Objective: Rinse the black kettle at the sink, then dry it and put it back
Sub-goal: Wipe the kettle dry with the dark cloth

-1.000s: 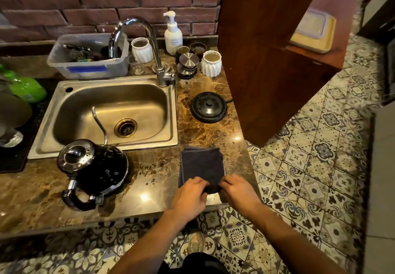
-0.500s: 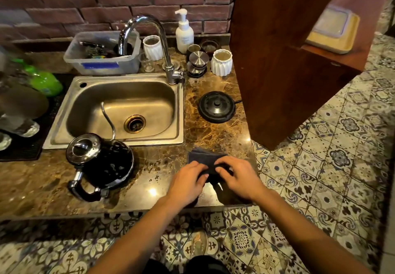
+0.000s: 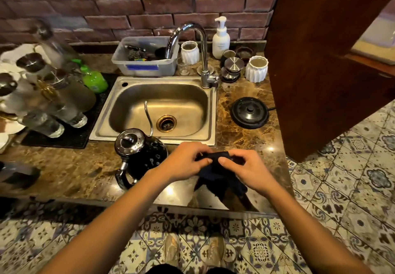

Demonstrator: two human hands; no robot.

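Note:
The black kettle (image 3: 141, 154) stands wet on the marble counter in front of the steel sink (image 3: 158, 109), its thin spout arching over the basin and its handle toward me. Just right of it, my left hand (image 3: 183, 160) and my right hand (image 3: 245, 169) both grip a dark cloth (image 3: 218, 173), bunched and lifted off the counter, its lower part hanging. The kettle's round black base (image 3: 249, 112) lies right of the sink with nothing on it.
A tap (image 3: 192, 45), soap bottle (image 3: 221, 36), white cups (image 3: 256, 68) and a plastic tub (image 3: 147, 58) line the brick wall. Glassware (image 3: 49, 100) on a black mat crowds the left. A wooden cabinet (image 3: 320, 49) bounds the right.
The cloth lay flat on the counter a second ago; both hands have gathered it and raised it. The view has shifted so the kettle sits closer to my hands.

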